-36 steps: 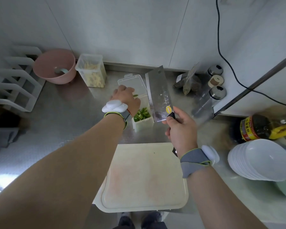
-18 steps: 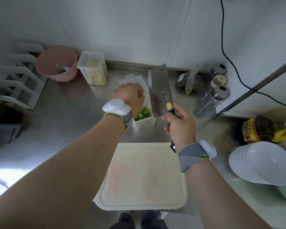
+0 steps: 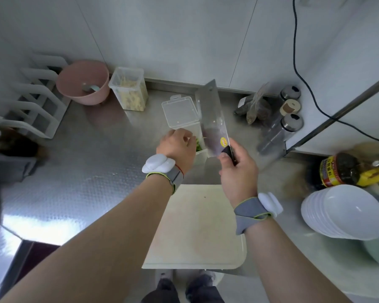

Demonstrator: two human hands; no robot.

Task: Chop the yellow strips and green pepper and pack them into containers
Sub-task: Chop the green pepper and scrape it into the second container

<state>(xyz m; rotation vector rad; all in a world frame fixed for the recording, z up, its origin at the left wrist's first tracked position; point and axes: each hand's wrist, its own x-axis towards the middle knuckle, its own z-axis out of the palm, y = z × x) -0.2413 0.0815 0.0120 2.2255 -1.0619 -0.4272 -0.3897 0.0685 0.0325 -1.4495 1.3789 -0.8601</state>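
My right hand (image 3: 239, 171) grips the black handle of a cleaver (image 3: 212, 119), whose wide blade points away over a small clear container (image 3: 200, 153). Chopped green pepper (image 3: 198, 146) shows in that container, mostly hidden by my left hand (image 3: 177, 147), which hovers at its left rim with fingers curled; what it holds I cannot tell. The container's hinged lid (image 3: 179, 111) lies open behind it. A taller clear container of yellow strips (image 3: 130, 92) stands at the back. The white cutting board (image 3: 197, 228) lies bare in front of me.
A pink bowl (image 3: 83, 82) with a spoon sits at the back left beside a white rack (image 3: 37, 95). Spice jars (image 3: 290, 110) and a bag stand at the back right. A sauce bottle (image 3: 341, 169) and stacked white bowls (image 3: 346, 213) lie right.
My left hand has drawn back from the lid toward me, over the container's near part. The cleaver has tilted slightly left above the container.
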